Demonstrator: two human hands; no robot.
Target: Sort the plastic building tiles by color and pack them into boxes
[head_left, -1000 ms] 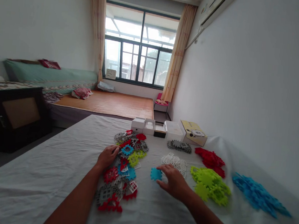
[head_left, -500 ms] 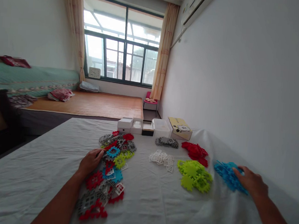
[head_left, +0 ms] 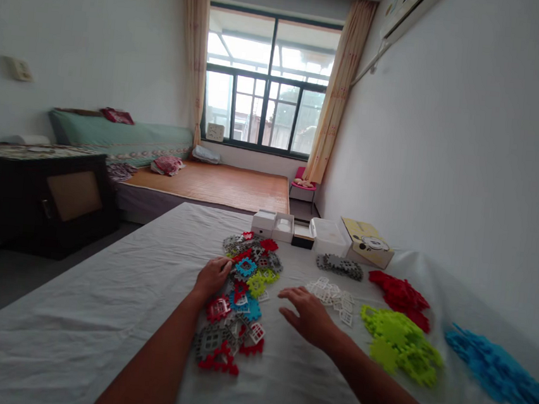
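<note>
A mixed heap of red, blue, grey, green and white interlocking plastic tiles (head_left: pixel 240 294) lies on the white-sheeted table (head_left: pixel 97 312). My left hand (head_left: pixel 213 276) rests curled at the heap's left edge, its fingertips on the pieces. My right hand (head_left: pixel 309 315) hovers open, fingers spread and nothing in it, between the heap and a small white tile pile (head_left: pixel 332 293). Sorted piles lie to the right: grey (head_left: pixel 340 265), red (head_left: pixel 401 292), lime green (head_left: pixel 399 343) and blue (head_left: pixel 496 371).
Small white and black boxes (head_left: pixel 290 228) and a yellow cardboard box (head_left: pixel 366 242) stand at the table's far edge. The right wall runs close along the table. Beyond are a wooden platform bed, a dark cabinet (head_left: pixel 41 196) at left and a window.
My right hand has come back from the blue pile at far right to the middle, now with nothing in it. The blue tile it touched a second ago is gone from that spot. The view swung left.
</note>
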